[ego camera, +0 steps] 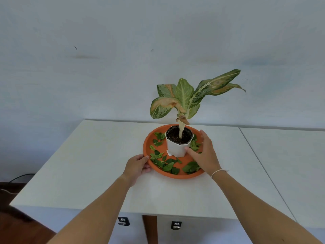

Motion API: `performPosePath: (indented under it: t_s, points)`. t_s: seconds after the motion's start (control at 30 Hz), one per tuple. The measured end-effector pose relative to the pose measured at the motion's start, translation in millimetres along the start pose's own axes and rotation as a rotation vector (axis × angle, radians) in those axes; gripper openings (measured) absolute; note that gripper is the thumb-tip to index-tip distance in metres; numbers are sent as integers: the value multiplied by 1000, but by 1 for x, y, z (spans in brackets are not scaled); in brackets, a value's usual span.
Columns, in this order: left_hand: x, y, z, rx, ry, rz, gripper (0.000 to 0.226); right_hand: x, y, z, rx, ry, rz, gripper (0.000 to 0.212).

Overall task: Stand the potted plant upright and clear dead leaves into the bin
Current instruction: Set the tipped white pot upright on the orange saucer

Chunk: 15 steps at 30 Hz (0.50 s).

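Observation:
A potted plant with variegated green and orange-tinged leaves stands upright in a white pot. The pot sits in a round orange saucer tray on a white table. Several small green leaves lie scattered in the tray around the pot. My left hand grips the tray's near-left rim. My right hand is spread open beside the pot's right side, thumb near its base, fingers apart and holding nothing. No bin is in view.
The white table stands against a pale wall, and a second white table adjoins it on the right. Drawer locks show below the front edge. A dark cable lies at the far left.

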<state>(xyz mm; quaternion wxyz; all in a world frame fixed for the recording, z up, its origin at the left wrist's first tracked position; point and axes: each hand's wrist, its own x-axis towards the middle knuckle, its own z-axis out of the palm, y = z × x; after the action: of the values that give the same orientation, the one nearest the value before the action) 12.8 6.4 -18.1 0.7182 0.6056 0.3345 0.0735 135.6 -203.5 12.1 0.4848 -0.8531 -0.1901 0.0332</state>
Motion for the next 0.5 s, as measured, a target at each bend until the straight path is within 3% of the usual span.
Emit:
performPosePath:
  t_s: [0.23, 0.37, 0.5]
  points:
    - [-4, 7, 3, 137, 56, 17, 30, -7, 8, -24, -47, 43, 53, 58]
    - [-2, 10, 6, 273, 129, 84, 48, -12, 9, -25, -130, -16, 60, 56]
    - [-5, 15, 10, 565, 207, 226, 53, -14, 9, -23, -236, -91, 30, 59]
